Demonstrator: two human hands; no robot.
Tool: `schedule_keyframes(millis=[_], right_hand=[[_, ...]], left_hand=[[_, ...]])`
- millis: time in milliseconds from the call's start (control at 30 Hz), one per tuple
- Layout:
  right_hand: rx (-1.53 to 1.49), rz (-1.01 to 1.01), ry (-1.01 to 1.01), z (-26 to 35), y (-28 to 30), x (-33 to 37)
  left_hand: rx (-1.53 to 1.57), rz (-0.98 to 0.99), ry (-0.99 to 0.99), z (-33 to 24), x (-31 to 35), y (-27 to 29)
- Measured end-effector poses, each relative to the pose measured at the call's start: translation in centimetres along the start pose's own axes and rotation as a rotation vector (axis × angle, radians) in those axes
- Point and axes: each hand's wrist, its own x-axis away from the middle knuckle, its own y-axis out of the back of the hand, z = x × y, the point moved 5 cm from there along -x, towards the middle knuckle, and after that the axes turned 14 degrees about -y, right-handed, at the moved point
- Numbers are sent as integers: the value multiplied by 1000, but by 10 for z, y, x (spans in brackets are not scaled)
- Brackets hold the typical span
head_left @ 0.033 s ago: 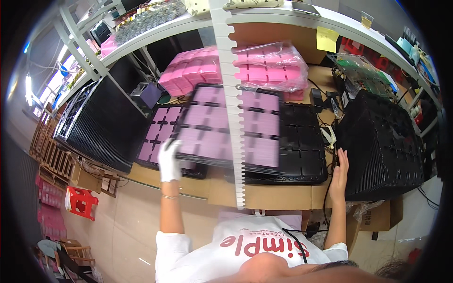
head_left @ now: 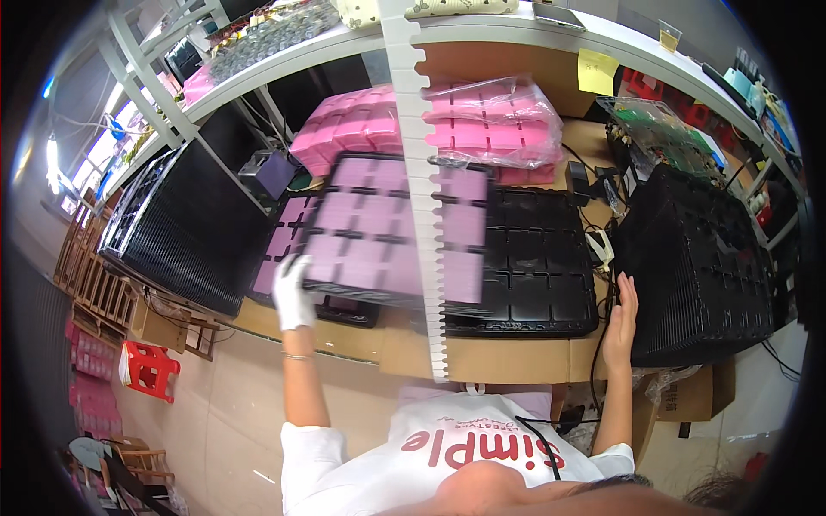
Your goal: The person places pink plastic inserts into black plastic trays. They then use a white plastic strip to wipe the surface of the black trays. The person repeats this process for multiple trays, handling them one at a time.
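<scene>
My left hand [head_left: 293, 294], in a white glove, grips the near left corner of a black tray [head_left: 366, 219] fitted with pink pads. The tray is raised, tilted and slightly blurred. It partly covers another pink-padded tray [head_left: 348, 310] lying on the bench to the left. To the right lies a black tray [head_left: 540, 258] without pads. My bare right hand [head_left: 620, 322] has its fingers stretched out beside the left side of a tall stack of black trays [head_left: 705, 267]; whether it touches the stack I cannot tell.
A white notched strip [head_left: 428, 198] hangs upright before the bench, hiding part of the raised tray. Pink foam blocks [head_left: 348, 129] and bagged pink blocks [head_left: 495, 125] sit behind. More black trays [head_left: 185, 228] are stacked at left. Cables and a white clip-like tool [head_left: 601, 249] lie beside the right stack.
My left hand has carried the padded tray a little to the left, uncovering more of the black tray at right. My right hand has barely moved.
</scene>
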Motion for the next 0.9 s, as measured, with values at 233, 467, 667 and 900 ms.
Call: schedule_keyframes(millis=[233, 467, 667, 900], right_hand=[[-76, 17, -43, -10, -12, 6], [-74, 47, -47, 22, -17, 5], [-46, 99, 44, 55, -28, 0], [-105, 232, 233, 93, -57, -1]], left_hand=[[72, -295, 141, 67, -84, 152], [-1307, -86, 91, 32, -100, 131], [-737, 1104, -601, -25, 33, -57], [-961, 948, -725, 7, 63, -94]])
